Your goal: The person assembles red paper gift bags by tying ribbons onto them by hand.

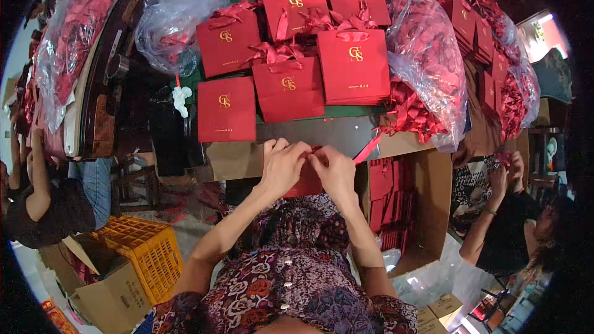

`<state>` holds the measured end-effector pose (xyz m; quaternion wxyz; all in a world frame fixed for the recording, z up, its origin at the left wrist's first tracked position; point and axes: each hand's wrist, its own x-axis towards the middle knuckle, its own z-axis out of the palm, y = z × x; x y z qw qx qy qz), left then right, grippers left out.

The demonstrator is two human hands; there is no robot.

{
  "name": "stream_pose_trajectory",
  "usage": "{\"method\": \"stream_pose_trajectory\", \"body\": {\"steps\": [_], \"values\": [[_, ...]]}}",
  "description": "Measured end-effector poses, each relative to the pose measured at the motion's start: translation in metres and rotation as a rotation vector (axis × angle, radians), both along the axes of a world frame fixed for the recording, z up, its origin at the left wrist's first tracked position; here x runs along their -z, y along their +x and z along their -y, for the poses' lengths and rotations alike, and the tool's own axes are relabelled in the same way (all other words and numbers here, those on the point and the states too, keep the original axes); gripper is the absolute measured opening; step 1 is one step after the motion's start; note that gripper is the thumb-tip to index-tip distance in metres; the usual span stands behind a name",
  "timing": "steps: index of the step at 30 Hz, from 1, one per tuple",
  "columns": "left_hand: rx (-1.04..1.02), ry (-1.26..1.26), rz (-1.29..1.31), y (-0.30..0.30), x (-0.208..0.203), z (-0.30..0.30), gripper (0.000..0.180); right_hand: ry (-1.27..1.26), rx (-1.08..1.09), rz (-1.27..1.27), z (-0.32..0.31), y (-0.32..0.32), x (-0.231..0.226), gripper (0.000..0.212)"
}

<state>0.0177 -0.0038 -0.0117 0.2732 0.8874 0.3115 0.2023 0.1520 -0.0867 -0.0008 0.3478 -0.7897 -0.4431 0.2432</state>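
At the table's front edge, my left hand (283,164) and my right hand (335,172) meet with fingertips pinched together. Both are closed at the upper edge of a red paper gift bag (305,184), which hangs just in front of my lap and is mostly covered by my hands. A bit of red ribbon shows between the fingers; its knot or loop is hidden. Beside my right hand, a red ribbon end (369,148) sticks out toward the right. Just beyond my hands lies a flat red gift bag (226,109) with gold lettering, near more bags with ribbon handles (288,89).
A clear plastic sack of red ribbons (427,55) stands at the right, and a crumpled clear bag (179,12) at the left. Below the table is an open cardboard box (427,210) of red bags. A yellow crate (145,247) sits lower left. Other people work on both sides.
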Motion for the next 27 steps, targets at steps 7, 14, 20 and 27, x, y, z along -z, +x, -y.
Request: {"method": "stream_pose_trajectory", "body": {"steps": [7,14,20,27], "values": [[-0.039,-0.279,0.019,-0.013,0.011,-0.013,0.027,0.169,-0.089,0.076,0.006,-0.005,0.01,0.012],[-0.011,-0.229,-0.04,-0.007,-0.001,-0.009,0.021,0.219,-0.056,0.146,0.003,-0.001,0.016,0.016],[-0.014,-0.234,-0.027,-0.011,0.003,-0.008,0.02,0.314,-0.151,-0.044,0.004,0.022,0.009,0.012],[0.093,0.044,-0.078,-0.012,-0.005,0.013,0.012,0.121,-0.367,-0.078,0.007,0.042,0.013,0.009]]}}
